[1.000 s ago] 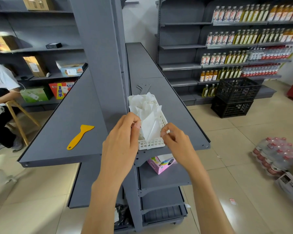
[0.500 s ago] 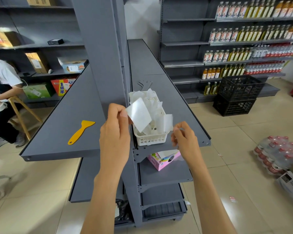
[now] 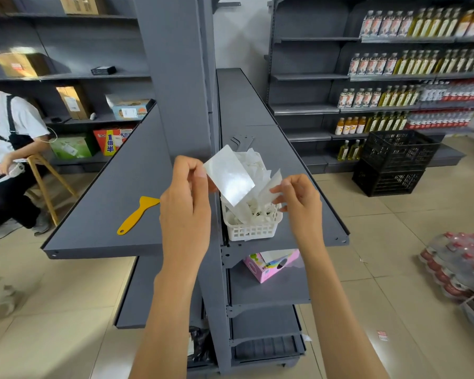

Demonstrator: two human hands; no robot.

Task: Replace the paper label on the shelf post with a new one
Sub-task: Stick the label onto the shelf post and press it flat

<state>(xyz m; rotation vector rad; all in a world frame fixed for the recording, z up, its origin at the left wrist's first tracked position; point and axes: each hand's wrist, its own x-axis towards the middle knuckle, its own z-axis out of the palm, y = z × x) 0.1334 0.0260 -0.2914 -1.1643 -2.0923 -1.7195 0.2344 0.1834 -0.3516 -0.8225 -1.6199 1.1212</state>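
Left hand [image 3: 185,203]: pinching the glossy new label [image 3: 229,175] by one edge, keeping its face clear. Right hand [image 3: 298,199]: gripping a second paper piece [image 3: 271,187], seemingly the backing, above the white basket [image 3: 253,228] collecting scraps. Shelf post [image 3: 175,77]: standing just behind, awaiting the label.

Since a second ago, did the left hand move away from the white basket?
Yes. The left hand lifted up off the white basket, holding a shiny label sheet above its rim. Earlier it was down at the basket's front edge.
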